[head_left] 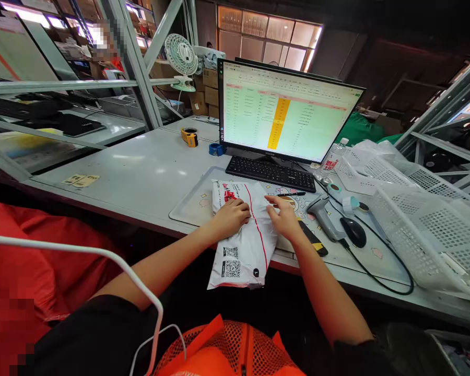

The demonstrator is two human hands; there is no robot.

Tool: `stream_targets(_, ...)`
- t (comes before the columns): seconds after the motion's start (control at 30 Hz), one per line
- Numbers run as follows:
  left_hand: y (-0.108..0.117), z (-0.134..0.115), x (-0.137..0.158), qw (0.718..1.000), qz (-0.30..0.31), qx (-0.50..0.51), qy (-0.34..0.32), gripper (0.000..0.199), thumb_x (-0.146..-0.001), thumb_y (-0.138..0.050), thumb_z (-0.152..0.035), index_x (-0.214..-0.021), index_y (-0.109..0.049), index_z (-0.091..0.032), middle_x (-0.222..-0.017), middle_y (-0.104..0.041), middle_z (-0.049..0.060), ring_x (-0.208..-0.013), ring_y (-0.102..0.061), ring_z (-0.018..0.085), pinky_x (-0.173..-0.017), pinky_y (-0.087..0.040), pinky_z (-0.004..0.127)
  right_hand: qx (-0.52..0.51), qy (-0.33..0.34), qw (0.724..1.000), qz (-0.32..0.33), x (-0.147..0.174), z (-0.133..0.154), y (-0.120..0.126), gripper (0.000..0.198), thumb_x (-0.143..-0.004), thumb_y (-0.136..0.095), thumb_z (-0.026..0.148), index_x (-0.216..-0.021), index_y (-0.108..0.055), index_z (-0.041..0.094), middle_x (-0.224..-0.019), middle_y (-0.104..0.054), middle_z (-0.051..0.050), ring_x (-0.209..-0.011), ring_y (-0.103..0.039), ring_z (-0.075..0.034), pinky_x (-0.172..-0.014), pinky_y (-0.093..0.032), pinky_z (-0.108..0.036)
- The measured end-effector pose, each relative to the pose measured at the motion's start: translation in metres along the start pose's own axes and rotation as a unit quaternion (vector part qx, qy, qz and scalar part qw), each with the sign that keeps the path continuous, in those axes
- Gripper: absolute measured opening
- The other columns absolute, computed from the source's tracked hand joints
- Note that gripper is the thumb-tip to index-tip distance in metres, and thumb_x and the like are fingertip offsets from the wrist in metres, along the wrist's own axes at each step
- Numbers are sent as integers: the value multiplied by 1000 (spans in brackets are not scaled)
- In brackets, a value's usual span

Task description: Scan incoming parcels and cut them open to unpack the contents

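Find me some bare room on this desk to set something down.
The widest bare patch is the left of the desk, between the paper labels, the orange-and-black object and the desk mat. The parcel takes up the front middle. Crowded: the right, where scanner, mouse and white baskets sit close.

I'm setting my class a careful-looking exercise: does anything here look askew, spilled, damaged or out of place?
Nothing is plainly spilled or damaged. Mildly odd: the white parcel has its near end jutting past the front edge of the desk, so that end lacks the desk's support.
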State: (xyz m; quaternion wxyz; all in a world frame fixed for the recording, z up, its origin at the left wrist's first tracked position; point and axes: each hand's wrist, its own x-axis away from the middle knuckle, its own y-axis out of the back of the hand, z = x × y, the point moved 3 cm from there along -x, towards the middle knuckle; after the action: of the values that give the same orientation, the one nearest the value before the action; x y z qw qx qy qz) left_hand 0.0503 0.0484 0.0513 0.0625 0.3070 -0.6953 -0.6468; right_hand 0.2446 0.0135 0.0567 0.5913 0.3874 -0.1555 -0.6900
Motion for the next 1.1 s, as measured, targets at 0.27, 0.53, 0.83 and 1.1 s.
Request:
stream_targets(0.27,-6,1,5,1000,3,-24,-15,29,-103,-44,-19,-104,-73,-14,-113,-71,15,-115,-56,31,-100,-41,48,-98,-59,989,96,-18,-13,-67,52,-97,-46,14,-146,-60,15,-154,-58,-10,-144,-52,-18,-126,-35,-36)
stream_targets(0.53,12,-15,21,987,17,95,-125,32,-96,-45,-23,-68,-60,-20,-71,-62,6,-86,-58,23,-98,-39,44,-40,-36,989,139,-8,-6,-59,60,-96,-53,19,-155,-52,12,-161,-50,-13,-152,-43,-21,-129,-29,-38)
stream_targets(0.83,13,-28,46,972,-99,178,-114,39,-101,-38,-28,-62,-40,-22,-60,-53,1,-61,-47,17,-79,-43,39,-20,28,975,219,6,0,-61,87,-89,-70,43,-164,-38,11,-169,-33,-19,-160,-26,-31,-132,-18,-51)
stream_targets(1.1,31,-59,38,960,-175,94,-195,37,-99,-43,-24,-63,-44,-22,-58,-57,1,-60,-51,17,-80,-45,38,11,58,989,137,12,29,-56,71,-84,-65,24,-152,-50,14,-146,-62,-16,-133,-61,-29,-114,-46,-42)
